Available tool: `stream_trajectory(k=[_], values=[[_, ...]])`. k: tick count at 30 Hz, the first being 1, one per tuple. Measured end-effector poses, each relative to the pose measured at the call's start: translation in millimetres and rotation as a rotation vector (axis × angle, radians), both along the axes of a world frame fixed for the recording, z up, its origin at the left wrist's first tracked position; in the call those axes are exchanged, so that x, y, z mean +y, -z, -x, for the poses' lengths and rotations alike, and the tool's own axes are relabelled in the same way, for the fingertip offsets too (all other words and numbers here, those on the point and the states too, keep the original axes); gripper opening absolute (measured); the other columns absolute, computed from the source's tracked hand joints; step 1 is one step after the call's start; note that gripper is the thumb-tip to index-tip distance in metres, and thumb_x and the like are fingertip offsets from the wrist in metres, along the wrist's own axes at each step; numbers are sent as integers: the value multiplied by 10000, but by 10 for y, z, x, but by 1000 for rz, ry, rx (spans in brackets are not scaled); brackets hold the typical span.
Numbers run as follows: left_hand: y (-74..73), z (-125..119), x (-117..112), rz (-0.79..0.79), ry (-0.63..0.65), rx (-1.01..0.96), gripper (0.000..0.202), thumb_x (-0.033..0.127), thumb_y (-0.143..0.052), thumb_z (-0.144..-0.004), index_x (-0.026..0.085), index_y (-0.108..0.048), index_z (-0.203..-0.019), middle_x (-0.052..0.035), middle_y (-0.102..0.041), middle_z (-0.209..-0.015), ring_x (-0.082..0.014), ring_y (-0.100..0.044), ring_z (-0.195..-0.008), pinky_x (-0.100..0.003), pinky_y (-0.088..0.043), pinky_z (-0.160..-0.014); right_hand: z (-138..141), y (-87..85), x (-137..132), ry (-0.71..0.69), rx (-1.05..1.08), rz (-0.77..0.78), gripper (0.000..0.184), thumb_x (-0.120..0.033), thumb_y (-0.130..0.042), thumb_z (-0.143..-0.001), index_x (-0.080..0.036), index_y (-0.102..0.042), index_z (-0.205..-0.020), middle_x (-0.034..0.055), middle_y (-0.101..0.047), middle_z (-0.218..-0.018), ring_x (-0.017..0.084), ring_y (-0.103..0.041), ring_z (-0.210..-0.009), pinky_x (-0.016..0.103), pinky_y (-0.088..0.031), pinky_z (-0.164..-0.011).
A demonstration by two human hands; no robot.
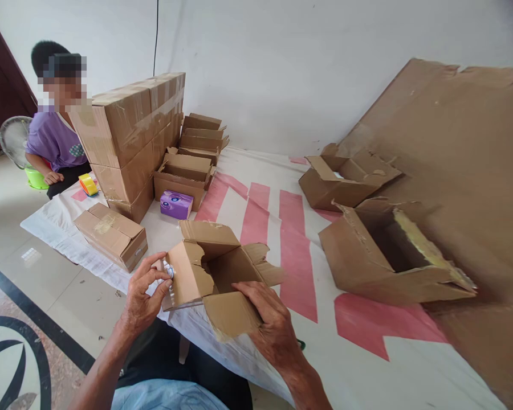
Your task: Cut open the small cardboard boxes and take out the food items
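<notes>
An open cardboard box [226, 267] stands at the table's near edge, its flaps spread and its inside in shadow. At the box's left end, the thumb and fingers of my left hand [143, 296] are closed at a small white and blue label [169, 270]. My right hand [273, 324] grips the box's near right rim by a flap, fingers over the edge and inside. To the left lies a closed, taped box [111, 233]. A purple tissue pack [176, 204] rests beyond my box.
Taped cartons [128, 136] are stacked at the back left, beside open boxes [183, 171]. Two more open boxes [393, 250] stand right, near a large cardboard sheet [465, 142]. A yellow tape roll [88, 185] lies left. A person in purple [57, 139] sits beyond the stack.
</notes>
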State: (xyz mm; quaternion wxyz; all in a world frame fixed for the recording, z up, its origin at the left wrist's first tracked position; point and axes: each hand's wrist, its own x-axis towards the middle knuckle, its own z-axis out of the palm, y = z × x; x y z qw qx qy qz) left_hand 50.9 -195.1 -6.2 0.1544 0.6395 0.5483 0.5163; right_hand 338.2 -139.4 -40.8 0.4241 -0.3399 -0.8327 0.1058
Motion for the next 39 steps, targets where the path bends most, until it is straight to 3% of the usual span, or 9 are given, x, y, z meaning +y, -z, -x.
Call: stream_trajectory(k=[6,10,15,20,24,28,33,36,39], values=[[-42,-6,-2,21,8,-7,195,273,-588,-1053,211,-681,-892,-142,-688,-1388,-274,-682,-1238,-444,-556,-1017,-4,-14,3,2,-6,-10,528,-62,-535,-791,-231,-626,-1283,102,-755,-1077,299,-726,-981,455,-611,-848],[-75,2,-19,49,14,-76,247,341,-569,-1075,211,-656,-884,-134,-694,-1355,-274,-678,-1222,-445,-540,-1018,-11,1,8,-1,3,0,575,-57,-520,-748,-236,-627,-1284,94,-755,-1081,297,-730,-982,452,-608,-850],[-63,33,-29,107,41,-305,328,487,-637,-1043,211,-683,-871,-134,-706,-1315,-313,-664,-1235,-489,-508,-1064,-26,15,12,4,-3,-13,524,-92,-543,-790,-240,-627,-1286,98,-757,-1083,306,-734,-978,458,-612,-851],[-68,43,-21,161,97,-595,368,524,-752,-961,199,-680,-805,-126,-723,-1260,-326,-664,-1235,-500,-503,-1100,-39,20,18,6,-26,-22,508,-89,-542,-811,-236,-632,-1289,104,-762,-1093,302,-738,-984,454,-613,-863],[-173,23,-66,153,100,-657,369,530,-793,-926,196,-706,-796,-132,-751,-1190,-339,-679,-1217,-488,-510,-1086,-56,40,22,-12,-47,-36,437,-173,-534,-870,-217,-644,-1290,108,-761,-1095,300,-739,-981,447,-608,-862],[-376,98,-167,79,83,-606,329,500,-779,-948,207,-727,-808,-119,-770,-1127,-333,-706,-1195,-450,-534,-1048,-90,119,51,-26,-74,-76,387,-278,-518,-938,-192,-649,-1292,112,-761,-1106,295,-744,-985,424,-601,-857],[-611,596,-101,-99,-176,-328,253,413,-750,-965,215,-737,-810,-91,-782,-1087,-260,-717,-1066,-382,-546,-971,-115,224,95,-35,-77,-138,389,-257,-523,-930,-187,-643,-1292,112,-763,-1102,291,-753,-972,413,-598,-858],[-674,1127,196,-146,-345,-264,215,392,-779,-887,211,-729,-783,-74,-781,-1045,-234,-705,-989,-354,-573,-889,-133,258,112,-33,-108,-157,468,-198,-492,-861,-185,-631,-1308,111,-763,-1113,295,-755,-983,415,-605,-857],[-692,1688,651,-133,-490,-299,236,417,-798,-786,199,-719,-743,-47,-775,-962,-201,-690,-885,-317,-588,-800,-163,298,139,-46,-137,-162,547,-163,-485,-797,-183,-611,-1329,110,-761,-1129,292,-756,-994,408,-612,-866]])
